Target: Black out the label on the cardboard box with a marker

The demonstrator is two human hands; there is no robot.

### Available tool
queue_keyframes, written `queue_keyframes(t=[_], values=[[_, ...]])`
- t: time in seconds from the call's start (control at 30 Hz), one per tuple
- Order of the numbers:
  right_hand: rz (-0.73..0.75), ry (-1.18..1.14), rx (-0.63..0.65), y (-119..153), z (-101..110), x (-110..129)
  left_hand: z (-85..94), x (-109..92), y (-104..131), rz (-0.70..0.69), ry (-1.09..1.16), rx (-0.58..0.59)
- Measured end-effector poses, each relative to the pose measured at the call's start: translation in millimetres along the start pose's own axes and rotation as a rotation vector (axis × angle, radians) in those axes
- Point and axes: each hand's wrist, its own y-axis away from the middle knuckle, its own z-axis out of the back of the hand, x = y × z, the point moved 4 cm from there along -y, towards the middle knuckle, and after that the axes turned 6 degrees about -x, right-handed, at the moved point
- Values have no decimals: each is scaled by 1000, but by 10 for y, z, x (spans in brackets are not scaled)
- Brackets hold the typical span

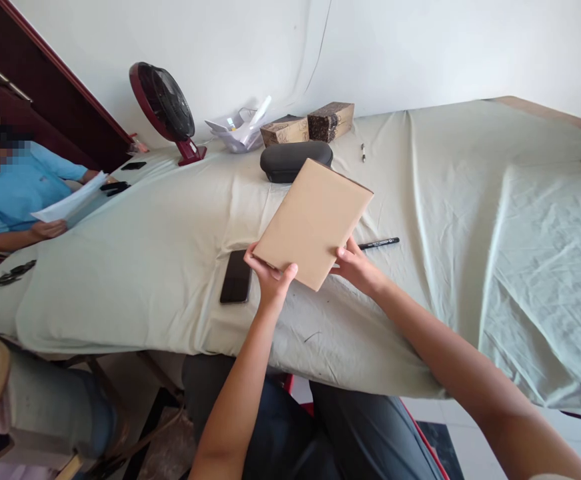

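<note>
Two hands are set on one plain brown box (315, 223), and it is held tilted over the cloth-covered tabletop (170, 267), just this side of a black case (295, 160). At its lower left corner it is grasped by the fingers of the left hand (273, 283), thumb laid on the broad face. Its right edge is gripped by the fingers of the right hand (357, 268), the thumb again seen on top; the fingertips underneath are hidden.

So how far along? The grasp is made, by the look of it, and the box seems to be held up off the cloth. It is not yet set down. No raised flap can be seen on the shown face; the underside is concealed, so how much is left cannot be judged.

Beside the left hand a phone (235, 277) is seen lying flat, and near the right hand a black pen (380, 244) is left untouched. Off to the left, papers (73, 203) are held by a co-worker (17, 190).
</note>
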Motion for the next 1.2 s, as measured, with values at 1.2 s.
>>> queue_keyframes(t=[1.2], values=[[220,-162,-605,-117,859,-439,-156,-390,68,-444,-785,430]])
